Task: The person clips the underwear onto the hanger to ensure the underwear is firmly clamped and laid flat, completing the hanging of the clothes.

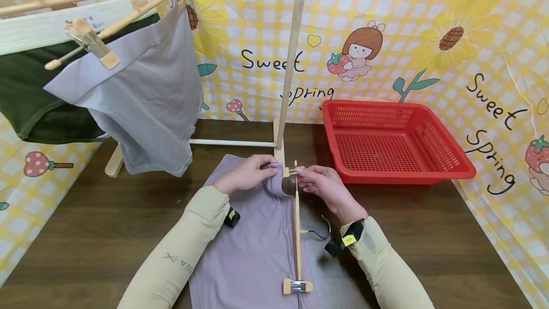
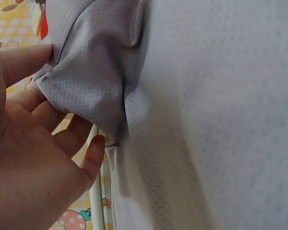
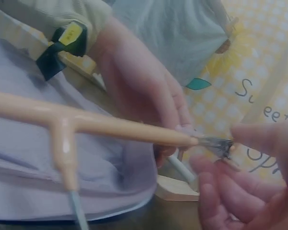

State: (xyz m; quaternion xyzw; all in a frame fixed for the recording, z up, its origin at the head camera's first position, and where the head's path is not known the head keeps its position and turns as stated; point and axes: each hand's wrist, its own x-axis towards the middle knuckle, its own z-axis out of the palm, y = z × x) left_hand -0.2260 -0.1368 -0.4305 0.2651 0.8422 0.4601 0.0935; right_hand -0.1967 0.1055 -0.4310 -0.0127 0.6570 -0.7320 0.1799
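Note:
A lavender garment [image 1: 253, 232] of finely perforated cloth lies lengthwise on the table; its exact kind is unclear. My left hand [image 1: 249, 174] pinches the top corner of its waistband between thumb and fingers, and the cloth bunches there in the left wrist view. Along the garment's right edge runs a wooden clip hanger [image 1: 298, 237], its metal hook [image 1: 319, 235] pointing right. My right hand [image 1: 326, 185] pinches the handles of the hanger's far clip [image 1: 289, 171], right beside the held corner. Whether that clip grips cloth is hard to tell. The near clip [image 1: 297, 286] sits over the garment's edge.
A red perforated basket [image 1: 399, 175] stands at the back right. On the left, a grey garment [image 1: 150, 89] and dark green underwear [image 1: 38, 85] hang from clip hangers. A wooden rack post [image 1: 291, 56] rises behind my hands, with a white bar [image 1: 233, 142] low beside it.

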